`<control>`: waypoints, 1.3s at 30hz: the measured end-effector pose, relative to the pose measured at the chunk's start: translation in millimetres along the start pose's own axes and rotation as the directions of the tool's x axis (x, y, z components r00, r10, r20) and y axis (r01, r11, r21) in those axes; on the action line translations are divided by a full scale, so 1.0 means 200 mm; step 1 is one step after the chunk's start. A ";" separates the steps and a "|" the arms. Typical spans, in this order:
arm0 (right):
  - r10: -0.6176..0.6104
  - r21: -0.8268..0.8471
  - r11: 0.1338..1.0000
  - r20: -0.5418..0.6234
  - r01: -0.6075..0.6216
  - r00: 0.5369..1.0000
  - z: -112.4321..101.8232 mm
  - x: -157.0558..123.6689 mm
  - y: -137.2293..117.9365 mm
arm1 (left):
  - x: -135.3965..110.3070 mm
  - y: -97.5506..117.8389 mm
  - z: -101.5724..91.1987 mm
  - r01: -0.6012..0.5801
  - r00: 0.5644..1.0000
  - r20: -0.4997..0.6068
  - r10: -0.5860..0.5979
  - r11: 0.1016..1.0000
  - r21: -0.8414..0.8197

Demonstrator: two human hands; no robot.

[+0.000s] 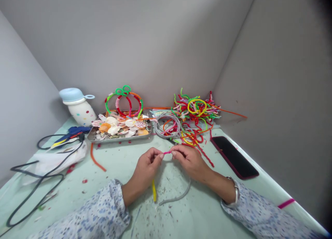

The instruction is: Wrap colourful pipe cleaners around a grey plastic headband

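Observation:
A short pink pipe cleaner [167, 152] stretches between my two hands above the table. My left hand [147, 166] pinches its left end between thumb and fingers. The other end sits in the pinch of my right hand [190, 161]. Below my left hand, a yellow strip [154, 190] points down toward the tabletop; its upper end is hidden behind the hand. A grey wire [178, 197] curves out beneath my right hand, and I cannot tell whether it is joined to the pink piece.
Behind my hands stand a metal tray [121, 139] of seashells, a grey wire coil [168, 125] and a heap of coloured pipe cleaners [194, 109]. A phone [234, 157] lies right. On the left are a white bottle [81, 111] and a black cable [33, 176]. Grey walls enclose the table.

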State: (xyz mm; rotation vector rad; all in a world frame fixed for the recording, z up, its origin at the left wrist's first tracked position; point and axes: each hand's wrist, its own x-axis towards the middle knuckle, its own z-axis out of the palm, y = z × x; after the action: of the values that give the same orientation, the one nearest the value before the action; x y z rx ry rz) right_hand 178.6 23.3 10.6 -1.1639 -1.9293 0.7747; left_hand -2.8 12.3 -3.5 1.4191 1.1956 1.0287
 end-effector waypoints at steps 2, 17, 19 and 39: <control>-0.009 0.006 1.000 -0.011 0.009 1.000 0.01 0.00 0.00 | 0.00 0.00 0.00 0.014 1.000 -0.017 -0.014 1.000 -0.013; -0.123 -0.098 0.987 0.081 0.130 0.989 0.04 -0.02 0.00 | 0.01 -0.01 0.01 -0.003 0.999 0.043 0.002 1.000 0.027; -0.069 -0.049 0.996 0.073 0.073 0.995 0.04 -0.02 0.00 | 0.01 -0.01 0.00 0.004 0.999 0.041 -0.004 1.000 0.010; 0.164 0.191 0.968 0.022 -0.165 0.986 0.04 0.00 0.01 | 0.06 0.01 -0.01 0.103 0.992 0.079 -0.102 0.994 -0.019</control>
State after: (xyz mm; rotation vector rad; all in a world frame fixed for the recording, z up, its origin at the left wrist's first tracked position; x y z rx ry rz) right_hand 172.2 23.0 5.0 -1.2122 -1.7341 1.0306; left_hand -3.4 23.6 -1.1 1.3533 1.1834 0.9055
